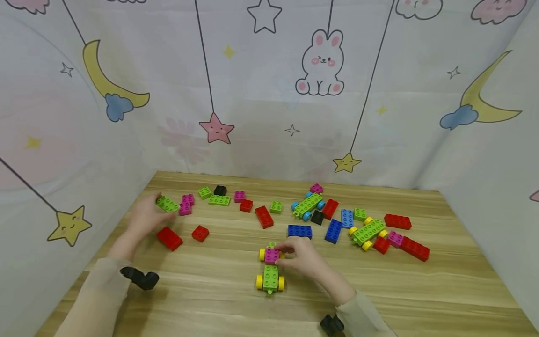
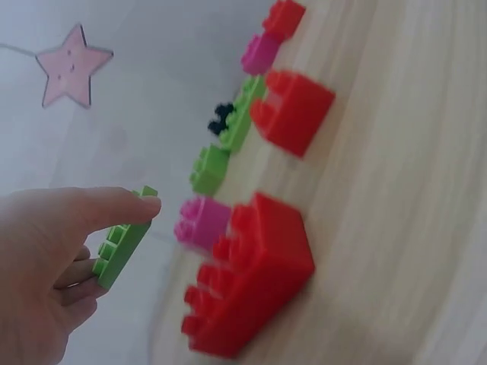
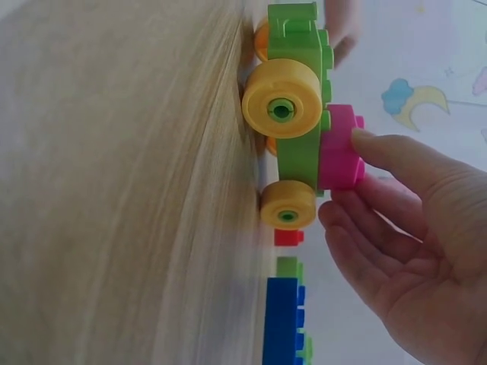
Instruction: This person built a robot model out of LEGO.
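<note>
My left hand [image 1: 147,216] pinches a flat lime-green brick [image 1: 168,204] between thumb and fingers at the table's left side. The left wrist view shows this green brick [image 2: 124,245] tilted in the grip. A red brick [image 1: 170,238] and two magenta bricks [image 1: 185,205] are close by. At the middle front, my right hand [image 1: 304,257] pinches a magenta brick [image 1: 272,256] on one end of a lime-green car base [image 1: 270,277] with yellow wheels. In the right wrist view, the magenta brick [image 3: 338,148] sits on the base, and the wheels touch the table.
A second green car base [image 1: 368,232] with yellow wheels and another base [image 1: 308,206] with blue wheels stand toward the right. Around them lie blue bricks [image 1: 300,231], red bricks [image 1: 414,248] and a black brick [image 1: 317,217]. A printed cloth [image 1: 269,150] hangs behind the wooden table [image 1: 219,299].
</note>
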A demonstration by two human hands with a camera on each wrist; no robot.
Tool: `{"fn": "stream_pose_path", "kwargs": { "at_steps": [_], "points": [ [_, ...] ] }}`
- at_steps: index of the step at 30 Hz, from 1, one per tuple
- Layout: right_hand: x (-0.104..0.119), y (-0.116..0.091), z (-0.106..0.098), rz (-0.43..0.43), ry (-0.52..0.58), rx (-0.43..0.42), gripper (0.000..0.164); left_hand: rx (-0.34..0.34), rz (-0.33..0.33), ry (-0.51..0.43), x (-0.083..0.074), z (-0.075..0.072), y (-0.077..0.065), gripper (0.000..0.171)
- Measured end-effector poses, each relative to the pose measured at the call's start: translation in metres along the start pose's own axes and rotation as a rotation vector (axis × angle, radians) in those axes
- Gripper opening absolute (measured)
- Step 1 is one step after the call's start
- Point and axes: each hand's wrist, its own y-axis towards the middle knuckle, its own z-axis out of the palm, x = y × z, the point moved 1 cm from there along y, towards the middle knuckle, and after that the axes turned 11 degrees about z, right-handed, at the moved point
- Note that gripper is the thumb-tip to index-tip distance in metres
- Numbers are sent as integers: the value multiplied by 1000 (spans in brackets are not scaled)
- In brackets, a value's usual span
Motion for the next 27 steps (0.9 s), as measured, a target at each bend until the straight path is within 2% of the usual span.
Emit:
{"fn": "stream_pose_path", "kwargs": {
  "at_steps": [7,16,21,27],
  "points": [
    [0,0,0,-5,-15,-7,31,-34,147,-11,-47,3,1,78],
    [0,0,1,-30,-46,-22,31,-18,290,-33,-104,17,-5,78],
    [0,-1,1,-26,-61,-30,32,6,347,-59,-129,29,-12,78],
    [1,-3,-1,-27,-61,-35,33,40,381,-101,-152,45,-20,81]
  ]
}}
